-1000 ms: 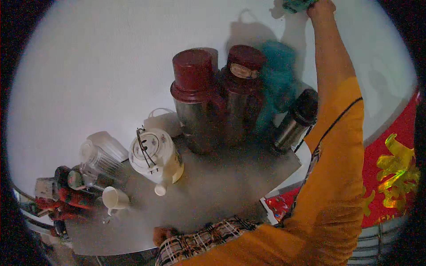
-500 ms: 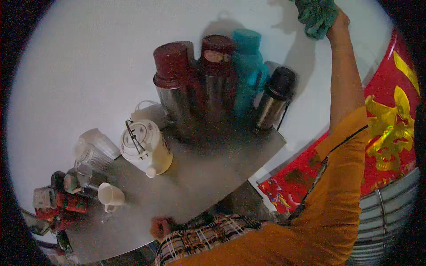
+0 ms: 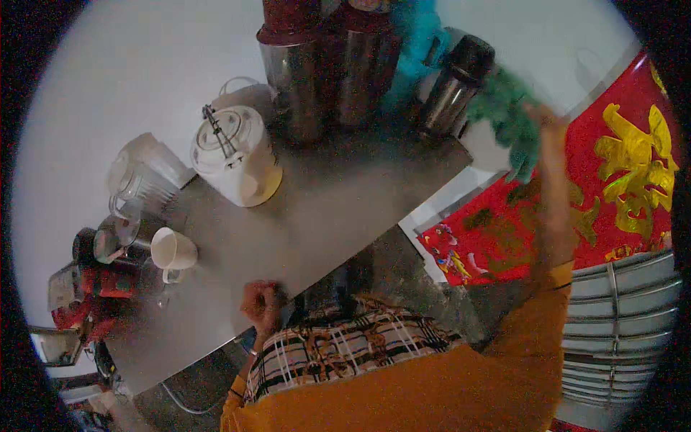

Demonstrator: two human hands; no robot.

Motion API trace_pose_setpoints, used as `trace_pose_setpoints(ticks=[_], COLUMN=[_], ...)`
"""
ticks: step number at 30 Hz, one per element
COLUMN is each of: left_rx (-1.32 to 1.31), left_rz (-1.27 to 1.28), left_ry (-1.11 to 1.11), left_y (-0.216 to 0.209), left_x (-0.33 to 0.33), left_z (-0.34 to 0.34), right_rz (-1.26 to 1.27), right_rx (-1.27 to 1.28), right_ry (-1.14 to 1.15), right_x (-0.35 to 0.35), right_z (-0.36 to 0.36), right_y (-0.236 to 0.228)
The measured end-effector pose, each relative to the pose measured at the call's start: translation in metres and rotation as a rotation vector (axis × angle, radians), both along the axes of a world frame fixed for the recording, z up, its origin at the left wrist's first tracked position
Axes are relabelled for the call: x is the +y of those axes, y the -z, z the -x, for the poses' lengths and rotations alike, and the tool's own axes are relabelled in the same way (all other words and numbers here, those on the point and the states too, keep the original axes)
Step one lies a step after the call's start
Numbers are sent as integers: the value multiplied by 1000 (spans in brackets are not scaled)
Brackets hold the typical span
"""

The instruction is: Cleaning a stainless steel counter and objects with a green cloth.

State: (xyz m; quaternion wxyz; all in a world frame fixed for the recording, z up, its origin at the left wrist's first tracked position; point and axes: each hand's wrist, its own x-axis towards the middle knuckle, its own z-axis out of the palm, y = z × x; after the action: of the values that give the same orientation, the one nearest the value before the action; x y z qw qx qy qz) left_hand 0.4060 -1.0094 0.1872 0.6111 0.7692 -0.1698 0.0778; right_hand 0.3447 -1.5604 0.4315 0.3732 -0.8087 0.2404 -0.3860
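A crumpled green cloth point(image 3: 515, 119) is held in my right hand point(image 3: 543, 122), smeared by motion. The cloth is against or close to the white wall, just right of a steel flask with a black cap point(image 3: 457, 86) and above a red sheet with gold figures point(image 3: 497, 230). My left hand point(image 3: 262, 305) rests curled like a fist at the near edge of the grey table point(image 3: 317, 223), and nothing shows in it. A white cup point(image 3: 173, 252) stands to its left; a white kettle point(image 3: 234, 155) with a wire handle is farther back.
Two dark red-topped vacuum flasks point(image 3: 291, 79) and a teal one point(image 3: 414, 57) line the back, partly cut off above. Clear jugs point(image 3: 144, 183), a glass pot point(image 3: 115, 241) and red packages point(image 3: 108, 284) crowd the left. A metal rack point(image 3: 612, 338) stands at right.
My right hand has come down the wall with the green cloth, from high above the flasks to beside the black-capped one. The view has tilted down; my left hand stays at the table edge.
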Motion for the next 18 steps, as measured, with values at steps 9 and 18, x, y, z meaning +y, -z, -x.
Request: trace_pose_setpoints(ticks=[9, 18], left_rx=[184, 120], left_rz=[186, 8], left_ry=[-8, -26], left_y=[2, -2], left_x=[0, 0], left_z=[8, 8], right_rz=[-68, 499], right_rx=[72, 826], right_ry=[-81, 288], right_x=[23, 1], right_z=[-32, -91], right_y=[200, 226])
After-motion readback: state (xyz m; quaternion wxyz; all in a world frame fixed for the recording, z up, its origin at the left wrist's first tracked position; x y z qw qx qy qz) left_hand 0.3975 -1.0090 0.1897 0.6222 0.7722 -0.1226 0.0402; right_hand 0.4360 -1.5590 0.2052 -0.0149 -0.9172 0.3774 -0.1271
